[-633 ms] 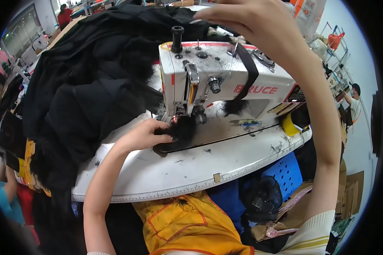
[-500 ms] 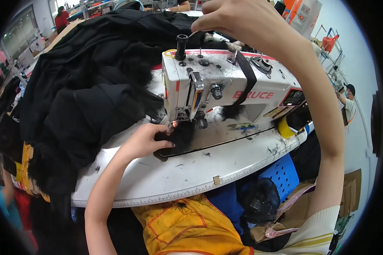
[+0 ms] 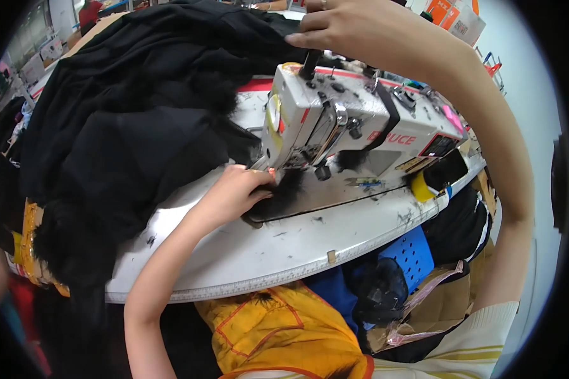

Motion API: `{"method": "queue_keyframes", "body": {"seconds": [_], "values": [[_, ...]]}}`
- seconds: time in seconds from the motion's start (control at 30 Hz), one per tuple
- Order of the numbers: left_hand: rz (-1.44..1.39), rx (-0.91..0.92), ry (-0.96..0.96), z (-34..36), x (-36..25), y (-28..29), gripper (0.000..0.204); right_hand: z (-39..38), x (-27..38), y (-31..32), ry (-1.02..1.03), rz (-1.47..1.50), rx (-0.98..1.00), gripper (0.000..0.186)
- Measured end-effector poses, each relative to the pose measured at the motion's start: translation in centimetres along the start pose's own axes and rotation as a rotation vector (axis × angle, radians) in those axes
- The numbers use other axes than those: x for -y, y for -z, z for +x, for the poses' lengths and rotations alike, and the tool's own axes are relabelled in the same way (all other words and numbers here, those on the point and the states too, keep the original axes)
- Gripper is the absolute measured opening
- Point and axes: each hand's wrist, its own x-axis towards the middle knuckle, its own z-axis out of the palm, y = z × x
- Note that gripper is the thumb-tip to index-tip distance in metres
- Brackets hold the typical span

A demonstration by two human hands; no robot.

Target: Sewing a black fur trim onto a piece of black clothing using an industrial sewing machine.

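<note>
A white sewing machine point(image 3: 354, 120) stands on a white table. At its needle end, my left hand point(image 3: 237, 192) is closed, thumb and fingers pinching the edge of a piece of black fur point(image 3: 289, 188) beside the presser foot. My right hand point(image 3: 351, 28) is raised over the top of the machine, above a black upright post point(image 3: 308, 64). Its fingers are curled and pressed together; what they hold, if anything, does not show. A large heap of black cloth point(image 3: 139, 151) with furry edges covers the table left of and behind the machine.
A curved ruler strip point(image 3: 234, 292) runs along the table's front edge. A yellow tape roll point(image 3: 422, 188) stands at the machine's right. Below are a blue perforated basket point(image 3: 411, 252) and an open cardboard box point(image 3: 446, 297). Fur tufts litter the tabletop. Another person in red point(image 3: 90, 14) is far left.
The view has shifted, so the machine appears farther right and more turned. My right hand stays raised near the post, its fingers more curled. My left hand stays at the fur.
</note>
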Motion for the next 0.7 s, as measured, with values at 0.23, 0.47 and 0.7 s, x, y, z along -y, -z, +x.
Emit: {"method": "queue_keyframes", "body": {"seconds": [0.23,0.47,0.7], "values": [[0.163,-0.031,0.023,-0.5,-0.7,-0.5,0.016,-4.1,17.0,-5.6,-0.022,0.932,-0.398,0.037],[0.528,-0.117,-0.242,-1.6,-0.1,-3.2,0.025,-1.6,24.0,-14.9,-0.375,1.075,-0.516,0.05],[0.488,-0.015,0.048,0.1,-1.1,-1.3,0.025,-1.1,21.6,-19.5,-0.211,1.017,-0.457,0.033]]}}
